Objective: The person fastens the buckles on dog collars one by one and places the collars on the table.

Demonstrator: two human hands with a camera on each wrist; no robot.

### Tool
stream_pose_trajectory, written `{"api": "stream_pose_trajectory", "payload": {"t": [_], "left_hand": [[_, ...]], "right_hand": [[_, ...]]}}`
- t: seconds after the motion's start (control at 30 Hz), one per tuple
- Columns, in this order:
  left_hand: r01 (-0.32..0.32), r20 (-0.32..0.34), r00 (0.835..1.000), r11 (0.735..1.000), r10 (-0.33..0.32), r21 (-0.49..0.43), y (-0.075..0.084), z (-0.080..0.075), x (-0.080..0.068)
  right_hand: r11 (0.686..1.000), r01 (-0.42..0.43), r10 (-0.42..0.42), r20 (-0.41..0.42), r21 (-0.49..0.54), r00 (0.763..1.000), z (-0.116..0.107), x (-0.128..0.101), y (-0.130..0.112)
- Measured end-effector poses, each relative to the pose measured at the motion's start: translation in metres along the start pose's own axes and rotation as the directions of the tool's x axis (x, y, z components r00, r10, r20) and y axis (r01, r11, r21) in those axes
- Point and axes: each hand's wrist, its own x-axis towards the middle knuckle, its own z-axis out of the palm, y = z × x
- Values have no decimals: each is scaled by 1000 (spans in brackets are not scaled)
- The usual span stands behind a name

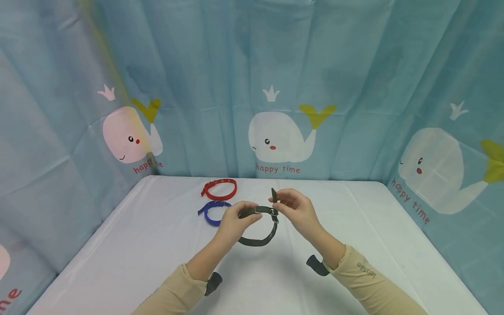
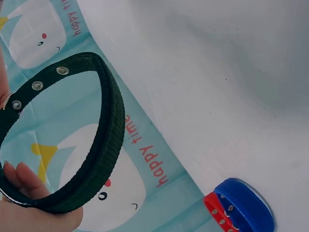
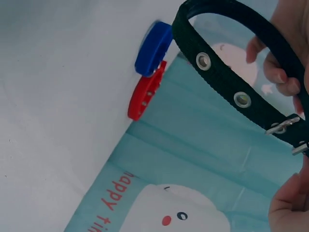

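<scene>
Both hands hold up a dark green pet collar [image 1: 257, 242], its strap closed in a loop above the table. My left hand [image 1: 233, 222] grips the band at the left of the buckle, thumb on the near side. The right hand [image 1: 298, 213] pinches the strap's free end, which points upward just past the buckle. Metal eyelets and the silver buckle [image 3: 282, 125] show in the right wrist view, with the buckle's pin lying at an eyelet. In the left wrist view the band [image 2: 113, 140] arches around clear space.
A red collar [image 1: 222, 198] lies at the back of the white table [image 1: 130, 245], with a blue collar [image 1: 206, 217] nearer, partly hidden by the left hand. Blue curtains [image 1: 204, 87] printed with whales surround the table's back and sides. Dark pieces [image 1: 316, 265] hang below the wrists.
</scene>
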Motion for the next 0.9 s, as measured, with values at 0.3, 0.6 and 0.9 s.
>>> {"api": "stream_pose_trajectory", "payload": {"t": [0.3,0.6,0.9], "left_hand": [[29,6,1000,996,-28,-80,0,2,3],[48,15,999,994,-47,-94,2,4,5],[40,23,999,994,-38,-105,-1,7,6]], "right_hand": [[972,180,-182,4,-153,983,0,1,6],[832,402,-386,121,-382,915,-8,4,1],[610,511,-474,238,-606,848,-8,6,1]]}}
